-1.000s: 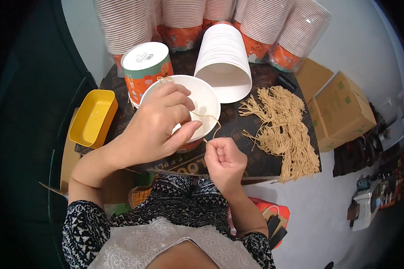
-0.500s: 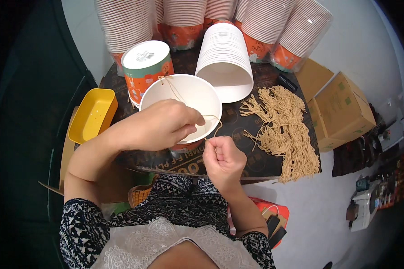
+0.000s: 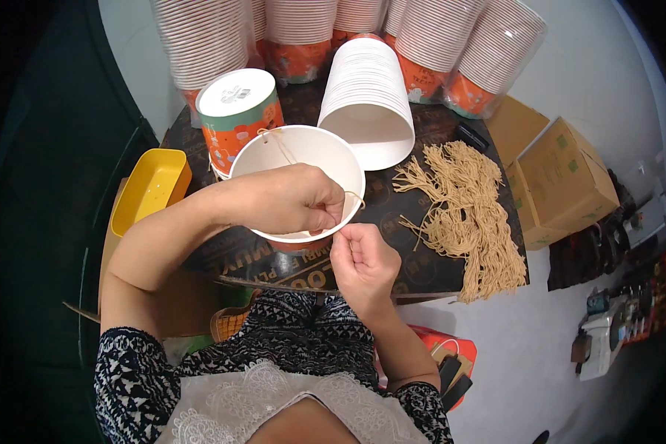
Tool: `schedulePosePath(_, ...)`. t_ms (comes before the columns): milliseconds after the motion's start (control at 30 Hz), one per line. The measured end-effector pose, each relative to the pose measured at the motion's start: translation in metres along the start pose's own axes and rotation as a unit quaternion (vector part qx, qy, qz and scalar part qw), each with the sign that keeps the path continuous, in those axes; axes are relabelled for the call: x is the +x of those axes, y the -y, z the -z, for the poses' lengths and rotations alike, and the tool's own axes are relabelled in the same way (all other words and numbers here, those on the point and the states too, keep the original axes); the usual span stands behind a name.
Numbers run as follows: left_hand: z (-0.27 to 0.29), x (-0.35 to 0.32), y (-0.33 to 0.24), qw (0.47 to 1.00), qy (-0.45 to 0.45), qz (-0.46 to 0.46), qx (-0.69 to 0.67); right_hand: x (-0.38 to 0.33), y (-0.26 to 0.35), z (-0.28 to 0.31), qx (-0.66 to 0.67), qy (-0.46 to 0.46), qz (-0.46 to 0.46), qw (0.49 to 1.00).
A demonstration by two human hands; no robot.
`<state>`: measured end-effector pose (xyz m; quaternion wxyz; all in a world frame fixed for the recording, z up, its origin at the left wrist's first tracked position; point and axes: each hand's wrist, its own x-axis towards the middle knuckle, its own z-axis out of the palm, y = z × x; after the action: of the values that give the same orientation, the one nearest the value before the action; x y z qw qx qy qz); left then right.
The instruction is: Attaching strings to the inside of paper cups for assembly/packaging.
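Note:
A white-lined paper bucket (image 3: 303, 137) stands mouth up at the table's front, with an orange outside. A tan cord (image 3: 274, 133) is tied at its far left rim and hangs inside. Reaching into the bucket, my left hand (image 3: 292, 198) is closed, fingertips against the inner wall at the right front; cord loops beside them over the rim. My right hand (image 3: 366, 263) pinches the cord outside that same stretch of rim, its fingers curled. The fingertips of both hands largely hide the cord's ends.
Behind stand an upside-down orange bucket (image 3: 240, 118), a lying stack of white buckets (image 3: 366, 103) and several wrapped stacks (image 3: 296, 37). A heap of tan cords (image 3: 466, 214) lies right, a yellow tray (image 3: 152, 192) left. Cardboard boxes (image 3: 566, 185) stand beyond the table's right edge.
My left hand has moved down and right, its fingertips now against the bucket's inner wall. My right hand has shifted slightly up and left toward the rim.

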<state>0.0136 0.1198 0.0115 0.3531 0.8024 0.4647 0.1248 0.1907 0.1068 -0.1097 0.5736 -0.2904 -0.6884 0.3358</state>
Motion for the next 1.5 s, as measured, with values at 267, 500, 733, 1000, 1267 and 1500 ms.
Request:
schedulePosePath(267,-0.005,-0.003,-0.001,0.999,-0.040,0.000,-0.004,0.008,0.010,0.016,-0.037,0.022,0.053,0.998)
schedulePosePath(500,0.003,-0.013,-0.006,0.992,-0.041,0.089,-0.084,0.010,0.009,0.026,-0.083,0.071,0.012,0.994)
schedulePosePath(733,-0.015,-0.015,0.000,0.949,-0.118,0.038,-0.290,0.010,0.005,0.023,-0.041,0.079,0.028,0.996)
schedulePosePath(1000,-0.013,-0.009,-0.001,0.887,-0.113,0.044,-0.446,0.020,0.014,0.032,-0.088,0.064,0.070,0.992)
schedulePosePath(1267,-0.012,-0.009,-0.003,0.880,-0.096,0.057,-0.461,0.045,0.035,0.047,-0.071,0.072,0.224,0.969)
schedulePosePath(1500,-0.013,-0.006,-0.003,0.934,-0.062,0.030,-0.351,0.089,0.050,0.040,-0.017,0.241,0.275,0.931)
